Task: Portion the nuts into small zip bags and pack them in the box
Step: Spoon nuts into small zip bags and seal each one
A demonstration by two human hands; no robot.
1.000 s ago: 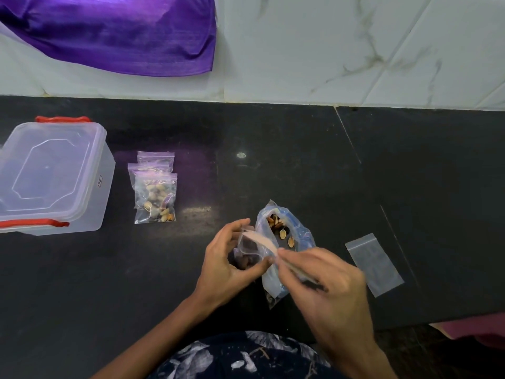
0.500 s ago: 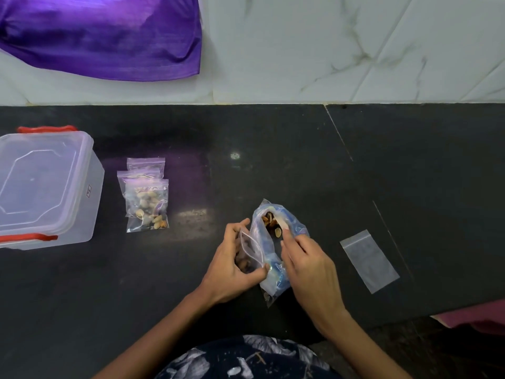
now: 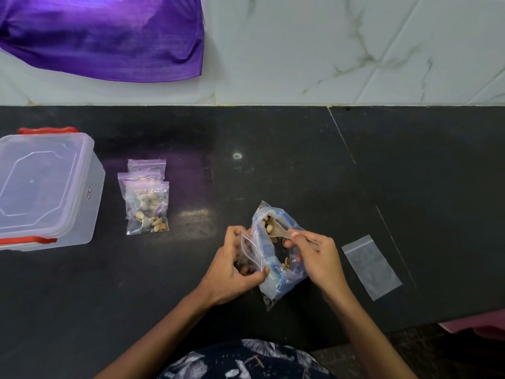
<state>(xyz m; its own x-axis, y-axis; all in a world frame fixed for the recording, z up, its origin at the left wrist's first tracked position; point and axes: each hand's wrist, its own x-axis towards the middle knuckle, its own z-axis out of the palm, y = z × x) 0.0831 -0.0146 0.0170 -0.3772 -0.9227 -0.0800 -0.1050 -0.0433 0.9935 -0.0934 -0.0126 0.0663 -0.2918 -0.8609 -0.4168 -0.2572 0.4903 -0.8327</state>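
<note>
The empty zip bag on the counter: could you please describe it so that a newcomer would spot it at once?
Start at the black counter and find the right hand, which holds a spoon in the big bag of nuts. Just right of that hand an empty zip bag lies flat, apart from everything. Unlike the bags stacked beside the box, it holds no nuts.

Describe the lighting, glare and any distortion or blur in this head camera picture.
Head view: soft, even light; small bright glare spot on the dark counter, plus a purple tint reflected from the purple cloth. Wide-angle lens splays the tile lines on the wall. Mostly sharp; the spoon in the right hand looks slightly smeared. The plastic box lid shows faint sheen.
</note>
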